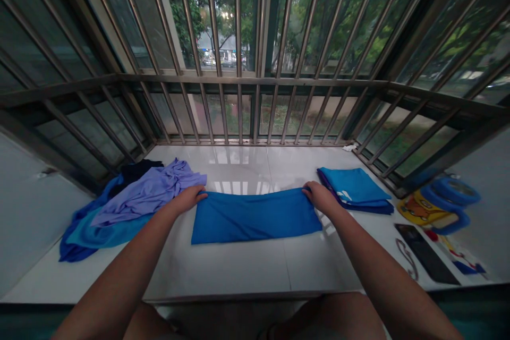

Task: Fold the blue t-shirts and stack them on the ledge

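Observation:
A blue cloth (257, 217), folded into a long strip, lies across the white tiled sill in front of me. My left hand (190, 198) pinches its far left corner. At the far right corner, my right hand (317, 196) grips the same cloth between thumb and fingers. The upper edge is drawn fairly straight between both hands, while the near edge rests on the tiles with a few soft creases. Beyond my right hand sits a stack of folded blue clothes (354, 188), with a dark purple layer showing below. Left of my left hand, a loose lavender garment (145, 194) tops a crumpled heap.
The heap also holds a turquoise garment (107, 231) and a black one (139, 169). On the right stand a blue-and-yellow cartoon jug (432, 204) and a dark phone-like slab (426, 252) beside a coiled cord (406, 259). Metal window bars (239, 79) enclose the sill's far side.

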Demonstrator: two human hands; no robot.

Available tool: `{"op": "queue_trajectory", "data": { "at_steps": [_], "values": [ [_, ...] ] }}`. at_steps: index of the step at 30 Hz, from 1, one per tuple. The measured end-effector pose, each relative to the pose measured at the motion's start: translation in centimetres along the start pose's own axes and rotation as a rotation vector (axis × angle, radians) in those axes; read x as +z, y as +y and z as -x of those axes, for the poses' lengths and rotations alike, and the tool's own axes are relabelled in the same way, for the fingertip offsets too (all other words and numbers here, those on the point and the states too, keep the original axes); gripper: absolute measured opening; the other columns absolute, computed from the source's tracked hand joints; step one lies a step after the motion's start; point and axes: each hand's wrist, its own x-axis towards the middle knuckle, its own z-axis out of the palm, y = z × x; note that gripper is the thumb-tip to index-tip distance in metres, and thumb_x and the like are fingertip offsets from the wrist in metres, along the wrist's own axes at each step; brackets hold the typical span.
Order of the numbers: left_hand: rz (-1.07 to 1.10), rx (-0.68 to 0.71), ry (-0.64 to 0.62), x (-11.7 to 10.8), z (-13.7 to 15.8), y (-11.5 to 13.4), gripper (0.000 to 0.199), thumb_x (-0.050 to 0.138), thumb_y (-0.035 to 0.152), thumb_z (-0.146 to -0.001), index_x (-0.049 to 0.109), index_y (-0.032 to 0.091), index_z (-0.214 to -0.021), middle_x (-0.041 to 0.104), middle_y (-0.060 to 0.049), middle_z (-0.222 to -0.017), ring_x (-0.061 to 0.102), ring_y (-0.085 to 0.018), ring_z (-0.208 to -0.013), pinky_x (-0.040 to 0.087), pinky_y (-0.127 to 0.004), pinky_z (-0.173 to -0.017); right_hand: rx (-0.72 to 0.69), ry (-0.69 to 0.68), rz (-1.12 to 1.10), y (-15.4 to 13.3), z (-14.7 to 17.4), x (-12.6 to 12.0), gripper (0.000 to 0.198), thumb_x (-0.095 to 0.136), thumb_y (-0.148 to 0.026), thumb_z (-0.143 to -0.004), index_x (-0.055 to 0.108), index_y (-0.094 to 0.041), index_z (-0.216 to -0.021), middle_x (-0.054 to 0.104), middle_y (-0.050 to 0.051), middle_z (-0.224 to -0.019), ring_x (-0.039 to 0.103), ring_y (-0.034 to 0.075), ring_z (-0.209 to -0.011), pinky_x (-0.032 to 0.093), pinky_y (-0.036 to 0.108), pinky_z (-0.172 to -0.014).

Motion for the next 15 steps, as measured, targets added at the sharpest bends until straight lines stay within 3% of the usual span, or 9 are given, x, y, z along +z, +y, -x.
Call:
{"op": "queue_trajectory", "data": {
  "at_steps": [5, 8, 11, 13, 15],
  "values": [
    [-0.01, 0.062, 0.177, -4.4, 2.1, 1.8, 0.042, 0.053, 0.061, -0.098, 0.069, 0.023, -0.104, 0.077, -0.007, -0.099, 0.071, -0.028, -0.092, 0.055, -0.037, -0.088, -0.038, 0.172, -0.021, 0.6, 1.8, -5.4, 0.027, 0.052, -0.033, -0.108, 0.072, -0.019, -0.12, 0.074, 0.016, -0.127, 0.068, 0.029, -0.119, 0.051, 0.036, -0.102],
    [-0.039, 0.178, 0.314, -5.2, 4.9, 2.5, 0.044, 0.054, 0.062, -0.102, 0.073, 0.023, -0.106, 0.078, -0.009, -0.107, 0.072, -0.028, -0.102, 0.056, -0.038, -0.094, -0.069, 0.299, -0.043, 1.6, 4.7, -6.6, 0.026, 0.052, -0.035, -0.107, 0.072, -0.023, -0.119, 0.074, 0.015, -0.125, 0.07, 0.031, -0.116, 0.054, 0.039, -0.1],
    [-0.072, 0.33, 0.329, -2.6, 8.7, 2.5, 0.041, 0.054, 0.058, -0.106, 0.078, 0.025, -0.105, 0.08, -0.01, -0.114, 0.072, -0.028, -0.112, 0.056, -0.041, -0.102, -0.052, 0.3, -0.041, 2.7, 8.7, -5.1, 0.027, 0.051, -0.033, -0.105, 0.073, -0.023, -0.119, 0.075, 0.015, -0.124, 0.071, 0.031, -0.113, 0.057, 0.04, -0.094],
    [-0.103, 0.403, 0.259, 0.7, 11.5, 2.3, 0.036, 0.055, 0.053, -0.108, 0.08, 0.026, -0.102, 0.081, -0.009, -0.11, 0.074, -0.027, -0.107, 0.058, -0.039, -0.097, -0.041, 0.204, -0.022, 3.2, 11.7, -2.7, 0.029, 0.049, -0.026, -0.103, 0.074, -0.022, -0.117, 0.076, 0.014, -0.122, 0.072, 0.03, -0.112, 0.057, 0.04, -0.095],
    [-0.131, 0.39, 0.147, 4.2, 14.4, 2.1, 0.031, 0.057, 0.045, -0.109, 0.08, 0.028, -0.097, 0.081, -0.007, -0.102, 0.075, -0.024, -0.095, 0.06, -0.036, -0.087, -0.009, 0.058, 0.002, 3.3, 14.6, 0.1, 0.032, 0.047, -0.017, -0.098, 0.075, -0.021, -0.113, 0.078, 0.013, -0.118, 0.074, 0.029, -0.11, 0.056, 0.04, -0.097]
  ]
}}
